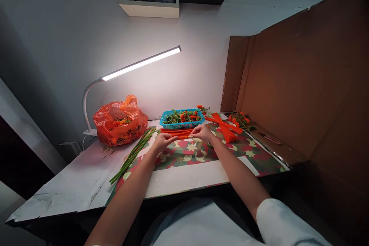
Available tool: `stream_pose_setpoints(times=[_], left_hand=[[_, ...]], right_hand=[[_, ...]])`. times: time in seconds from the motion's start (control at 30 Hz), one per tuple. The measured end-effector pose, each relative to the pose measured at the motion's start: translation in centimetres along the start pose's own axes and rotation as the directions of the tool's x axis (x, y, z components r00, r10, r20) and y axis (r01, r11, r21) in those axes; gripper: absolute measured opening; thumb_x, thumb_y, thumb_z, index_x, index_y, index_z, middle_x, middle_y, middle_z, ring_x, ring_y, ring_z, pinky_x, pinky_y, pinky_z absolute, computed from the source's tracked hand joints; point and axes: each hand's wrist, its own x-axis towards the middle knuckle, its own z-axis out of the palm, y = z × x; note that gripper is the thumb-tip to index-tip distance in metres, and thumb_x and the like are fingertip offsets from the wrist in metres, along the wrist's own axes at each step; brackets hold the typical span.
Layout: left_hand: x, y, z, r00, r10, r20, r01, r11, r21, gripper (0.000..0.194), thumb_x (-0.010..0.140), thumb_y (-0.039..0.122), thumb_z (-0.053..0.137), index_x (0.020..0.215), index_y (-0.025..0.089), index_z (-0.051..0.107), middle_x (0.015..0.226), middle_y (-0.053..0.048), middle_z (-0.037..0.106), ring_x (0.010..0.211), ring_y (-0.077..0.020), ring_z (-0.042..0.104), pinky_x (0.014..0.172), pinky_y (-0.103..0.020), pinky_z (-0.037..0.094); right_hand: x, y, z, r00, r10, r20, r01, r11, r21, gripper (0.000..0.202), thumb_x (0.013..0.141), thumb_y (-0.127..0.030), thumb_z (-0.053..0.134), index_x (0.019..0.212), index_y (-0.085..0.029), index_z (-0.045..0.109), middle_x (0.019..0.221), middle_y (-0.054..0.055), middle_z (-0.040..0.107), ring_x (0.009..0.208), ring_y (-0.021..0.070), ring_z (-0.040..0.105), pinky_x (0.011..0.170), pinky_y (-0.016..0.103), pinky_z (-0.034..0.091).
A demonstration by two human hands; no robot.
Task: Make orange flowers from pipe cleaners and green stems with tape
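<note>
Between my two hands an orange coiled strip (183,137) is stretched sideways above the patterned cloth. My left hand (163,141) pinches its left end and my right hand (202,133) pinches its right end. Just behind them lie straight orange stems (178,131), partly hidden by my fingers. A blue basket (181,125) holding orange flowers and green leaves stands beyond the stems. To the right, a crossed pile of orange stems (227,132) rests on the cloth.
Green stems (132,156) lie left of my left hand. A red plastic bag (121,123) with orange flowers stands behind them, beside a lit lamp (141,63). Orange flowers (240,120) lie at the right back. A cardboard wall (302,73) rises on the right.
</note>
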Motion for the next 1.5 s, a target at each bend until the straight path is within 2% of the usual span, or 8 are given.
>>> stream_pose_setpoints(times=[0.33, 0.57, 0.8, 1.0, 1.13, 1.2, 1.37, 1.5], left_hand=[[0.0, -0.4, -0.3, 1.0, -0.016, 0.026, 0.01, 0.98, 0.201, 0.055, 0.067, 0.062, 0.055, 0.045, 0.018, 0.031, 0.046, 0.006, 0.022, 0.046, -0.0079, 0.02, 0.047, -0.025, 0.014], [0.0, 0.8, 0.5, 0.958, -0.108, -0.264, 0.207, 0.902, 0.38, 0.054, 0.072, 0.062, 0.051, 0.044, 0.019, 0.031, 0.043, 0.003, 0.032, 0.045, -0.0108, 0.027, 0.047, -0.026, 0.016], [-0.3, 0.7, 0.9, 0.929, -0.144, -0.34, 0.254, 0.918, 0.305, 0.055, 0.072, 0.062, 0.05, 0.042, 0.019, 0.032, 0.041, 0.003, 0.032, 0.045, -0.0115, 0.031, 0.048, -0.026, 0.019], [-0.3, 0.6, 1.1, 0.917, -0.198, -0.346, 0.243, 0.966, 0.09, 0.057, 0.07, 0.064, 0.052, 0.042, 0.02, 0.031, 0.042, 0.005, 0.026, 0.044, -0.0097, 0.028, 0.049, -0.025, 0.021], [-0.2, 0.9, 1.1, 0.934, -0.197, -0.297, 0.18, 0.98, -0.085, 0.056, 0.069, 0.064, 0.052, 0.046, 0.02, 0.026, 0.046, 0.006, 0.021, 0.045, -0.0082, 0.02, 0.048, -0.025, 0.017], [-0.2, 1.0, 0.9, 0.956, -0.145, -0.256, 0.119, 0.986, -0.114, 0.056, 0.068, 0.063, 0.053, 0.046, 0.02, 0.027, 0.048, 0.005, 0.021, 0.047, -0.0077, 0.019, 0.048, -0.024, 0.016], [-0.4, 1.1, 0.1, 0.988, -0.006, -0.157, 0.002, 1.0, -0.024, 0.055, 0.067, 0.06, 0.055, 0.045, 0.019, 0.026, 0.049, 0.005, 0.02, 0.048, -0.0073, 0.019, 0.048, -0.024, 0.015], [-0.5, 0.7, -0.1, 0.997, 0.036, -0.066, -0.03, 0.996, 0.083, 0.054, 0.066, 0.058, 0.057, 0.046, 0.019, 0.026, 0.049, 0.005, 0.019, 0.048, -0.0074, 0.018, 0.047, -0.025, 0.013]], right_hand=[[-0.4, -0.4, 0.8, 0.998, -0.061, -0.033, 0.04, 0.897, -0.44, 0.021, 0.074, -0.04, 0.068, 0.065, -0.022, 0.074, 0.062, 0.002, 0.069, 0.072, 0.017, 0.059, 0.082, 0.036, 0.027], [-0.3, -0.6, 2.1, 0.976, -0.133, -0.173, 0.005, 0.808, -0.589, 0.018, 0.082, -0.029, 0.062, 0.069, -0.021, 0.071, 0.07, 0.003, 0.07, 0.083, 0.0185, 0.054, 0.083, 0.036, 0.022], [-0.4, -0.8, 2.9, 0.977, -0.04, -0.21, -0.068, 0.872, -0.485, 0.016, 0.082, -0.024, 0.059, 0.079, -0.023, 0.074, 0.073, 0.003, 0.07, 0.086, 0.0196, 0.057, 0.079, 0.033, 0.025], [0.1, -0.4, 3.3, 0.959, -0.014, -0.282, -0.031, 0.987, -0.156, 0.024, 0.078, -0.039, 0.06, 0.084, -0.021, 0.074, 0.073, 0.005, 0.069, 0.087, 0.0221, 0.058, 0.081, 0.034, 0.036], [0.7, 0.1, 3.0, 0.983, 0.08, -0.164, -0.038, 0.968, 0.249, 0.034, 0.068, -0.049, 0.066, 0.081, -0.018, 0.073, 0.081, 0.007, 0.069, 0.082, 0.0205, 0.06, 0.075, 0.032, 0.043], [0.8, 0.3, 2.6, 0.991, 0.119, -0.064, -0.091, 0.937, 0.337, 0.037, 0.061, -0.05, 0.071, 0.076, -0.017, 0.073, 0.078, 0.007, 0.069, 0.079, 0.0195, 0.06, 0.074, 0.032, 0.043], [0.6, 1.3, 0.8, 0.981, 0.185, 0.055, -0.193, 0.945, 0.263, 0.036, 0.047, -0.047, 0.08, 0.06, -0.014, 0.07, 0.061, 0.002, 0.063, 0.063, 0.0144, 0.055, 0.063, 0.027, 0.041], [0.3, 2.2, -0.2, 0.975, 0.192, 0.113, -0.203, 0.974, 0.097, 0.032, 0.048, -0.042, 0.08, 0.062, -0.014, 0.073, 0.062, 0.004, 0.066, 0.058, 0.0128, 0.053, 0.056, 0.025, 0.039]])
